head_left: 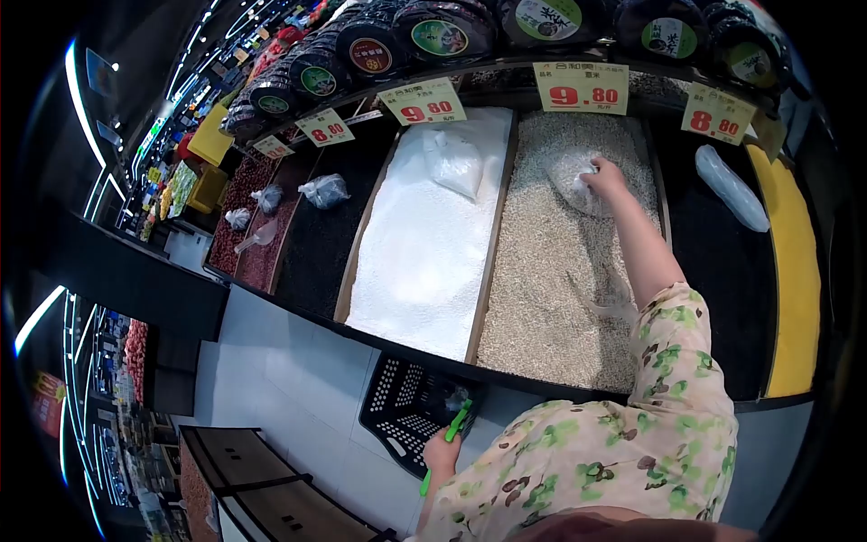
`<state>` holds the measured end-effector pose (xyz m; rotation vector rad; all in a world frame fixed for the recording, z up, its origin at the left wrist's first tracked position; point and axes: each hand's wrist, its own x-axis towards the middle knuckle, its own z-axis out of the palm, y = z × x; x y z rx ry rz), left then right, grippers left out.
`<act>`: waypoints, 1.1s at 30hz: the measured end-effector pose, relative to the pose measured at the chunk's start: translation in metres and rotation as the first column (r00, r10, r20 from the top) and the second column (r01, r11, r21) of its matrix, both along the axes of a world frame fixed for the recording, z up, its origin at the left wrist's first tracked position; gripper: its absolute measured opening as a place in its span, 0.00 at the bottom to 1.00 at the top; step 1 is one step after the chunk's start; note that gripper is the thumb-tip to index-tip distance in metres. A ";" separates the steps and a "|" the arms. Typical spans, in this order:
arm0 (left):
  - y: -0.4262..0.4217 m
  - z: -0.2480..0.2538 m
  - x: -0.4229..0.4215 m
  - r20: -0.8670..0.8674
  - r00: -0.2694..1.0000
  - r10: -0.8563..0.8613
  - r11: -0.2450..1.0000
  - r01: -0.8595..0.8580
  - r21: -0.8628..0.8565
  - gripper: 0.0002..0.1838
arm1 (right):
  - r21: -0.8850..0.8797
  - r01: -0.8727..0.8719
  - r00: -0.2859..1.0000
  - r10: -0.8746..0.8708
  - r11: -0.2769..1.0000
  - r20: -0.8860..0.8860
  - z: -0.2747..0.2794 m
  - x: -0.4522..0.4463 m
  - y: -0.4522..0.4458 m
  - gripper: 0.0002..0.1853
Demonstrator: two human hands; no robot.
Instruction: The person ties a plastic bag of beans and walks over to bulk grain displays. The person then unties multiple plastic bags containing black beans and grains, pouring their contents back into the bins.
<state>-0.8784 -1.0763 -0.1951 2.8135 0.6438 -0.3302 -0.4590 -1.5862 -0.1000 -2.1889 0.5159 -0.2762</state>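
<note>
In the upper right of the frame, a clear plastic bag (569, 182) is lying on the pale, speckled grain (533, 280), and the right hand (606, 178) is pinching it at its right edge, thumb and fingers drawn together on the film. How much the bag is holding is not showing clearly; judging by its looks, the film is behaving as something thin, soft and slippery, light by itself but sagging if loaded, so a gathered fold near the mouth is offering a safer grip than a single layer. The grain is looking dry, loose and hard, likely giving way under a push. Toward the center, a smooth bed of white grain (411, 271) is lying beyond a thin straight divider (494, 244), with a crumpled bag (454, 167) resting on it. At the lower center, the left hand (442, 452) is wrapping around the slim green handle (460, 419) of a black basket (394, 388), whose stiff-looking walls are showing rows of punched holes.
</note>
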 end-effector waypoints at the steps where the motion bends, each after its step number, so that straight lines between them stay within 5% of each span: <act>1: -0.001 0.003 0.000 -0.011 1.000 0.000 1.000 0.000 0.004 0.19 | -0.007 -0.007 1.000 0.007 1.000 0.010 0.003 -0.003 0.002 0.26; 5: 0.002 -0.002 0.001 0.040 0.999 -0.013 1.000 0.013 -0.013 0.18 | -0.159 -0.109 0.994 0.112 0.981 0.009 0.001 -0.003 -0.007 0.22; 8: 0.003 0.001 0.004 -0.019 0.999 0.029 0.999 -0.030 -0.021 0.17 | -0.326 -0.032 0.952 0.128 0.945 0.277 -0.009 -0.003 -0.013 0.18; 11: 0.008 0.000 0.003 0.052 0.999 0.002 1.000 -0.001 -0.012 0.18 | -0.043 -0.075 0.952 0.084 0.996 0.295 -0.002 -0.004 -0.017 0.15; 20: 0.026 0.004 0.018 0.055 0.998 -0.033 0.999 0.034 -0.004 0.16 | 0.363 -0.065 0.904 -0.099 0.930 0.417 0.023 -0.010 -0.010 0.08; 33: 0.095 0.004 0.057 -0.024 0.995 -0.098 0.971 0.091 -0.219 0.23 | 0.420 -0.184 0.811 -0.104 0.889 0.575 0.155 -0.134 0.083 0.08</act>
